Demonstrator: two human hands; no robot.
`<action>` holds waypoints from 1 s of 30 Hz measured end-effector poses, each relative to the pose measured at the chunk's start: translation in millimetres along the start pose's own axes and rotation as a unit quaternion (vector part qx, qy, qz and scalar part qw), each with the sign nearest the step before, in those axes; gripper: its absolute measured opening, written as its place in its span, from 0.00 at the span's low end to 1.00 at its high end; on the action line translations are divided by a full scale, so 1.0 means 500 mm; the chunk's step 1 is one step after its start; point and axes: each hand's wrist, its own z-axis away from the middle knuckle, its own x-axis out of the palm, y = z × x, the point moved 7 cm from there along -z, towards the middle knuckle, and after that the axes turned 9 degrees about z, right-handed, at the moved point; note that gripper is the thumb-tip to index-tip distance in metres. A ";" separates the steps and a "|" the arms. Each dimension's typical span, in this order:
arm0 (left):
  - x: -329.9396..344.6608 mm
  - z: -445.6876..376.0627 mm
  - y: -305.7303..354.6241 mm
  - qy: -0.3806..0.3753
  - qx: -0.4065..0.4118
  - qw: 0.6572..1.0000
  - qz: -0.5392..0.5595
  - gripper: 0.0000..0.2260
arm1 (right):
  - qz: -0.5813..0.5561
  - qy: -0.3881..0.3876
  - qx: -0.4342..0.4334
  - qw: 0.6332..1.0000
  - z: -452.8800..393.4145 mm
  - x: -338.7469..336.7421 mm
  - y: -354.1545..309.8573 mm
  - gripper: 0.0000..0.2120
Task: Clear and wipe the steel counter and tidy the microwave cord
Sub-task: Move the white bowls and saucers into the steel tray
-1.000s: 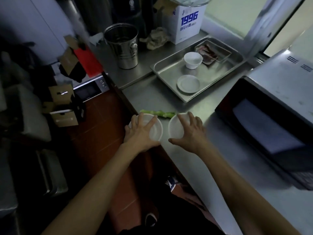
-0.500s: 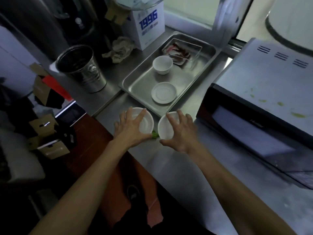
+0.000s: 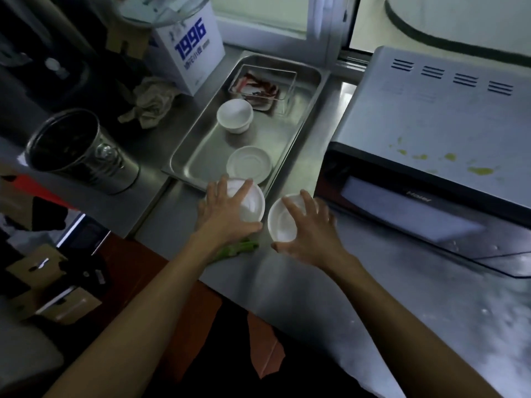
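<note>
Here, left hand (image 3: 227,216): fingers spread, gripping a white dish (image 3: 250,201) near the counter (image 3: 316,297) front edge.
Right hand (image 3: 310,234): fingers spread, gripping second dish (image 3: 283,222).

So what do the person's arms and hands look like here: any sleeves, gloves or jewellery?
Both forearms are bare up to the frame edge, with no sleeve in view. The left hand and right hand wear no gloves, and no rings, watch or wristband are visible.

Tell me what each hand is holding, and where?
Left hand grips a small white bowl over its rim; right hand grips another white bowl likewise.
</note>
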 end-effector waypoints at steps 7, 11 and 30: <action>-0.043 -0.141 -0.038 -0.010 0.063 0.998 -0.010 0.47 | -0.001 0.018 0.070 0.997 -0.074 -0.004 -0.057 0.51; -0.054 -0.219 -0.081 -0.028 0.097 0.995 0.010 0.46 | 0.020 0.030 0.114 0.993 -0.122 -0.012 -0.094 0.51; 0.067 -0.394 -0.052 -0.182 0.201 0.962 -0.045 0.48 | 0.035 0.060 0.251 0.966 -0.230 -0.045 -0.089 0.51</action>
